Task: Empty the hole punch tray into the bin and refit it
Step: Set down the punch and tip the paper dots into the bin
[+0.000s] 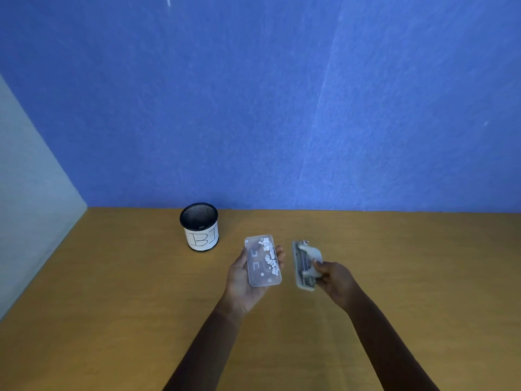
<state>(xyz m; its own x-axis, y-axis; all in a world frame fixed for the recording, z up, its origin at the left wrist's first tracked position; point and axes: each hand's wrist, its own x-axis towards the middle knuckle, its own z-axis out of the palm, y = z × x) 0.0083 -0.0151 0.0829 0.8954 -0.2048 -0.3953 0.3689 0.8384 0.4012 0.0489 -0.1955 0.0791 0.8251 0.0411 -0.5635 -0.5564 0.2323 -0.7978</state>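
Now left hand (242,275) palm-up cradling tray (262,260).

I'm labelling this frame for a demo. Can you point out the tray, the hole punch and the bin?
tray (258,266): head view, on its clear floor, left of the paper dots.
hole punch (302,259): head view, on its metal body.
bin (200,240): head view, on its white paper label.

We see two bare arms and two bare hands. The left hand (244,273) and the right hand (337,280) wear no gloves, rings or watch. No sleeves cover the arms as far as we can see.
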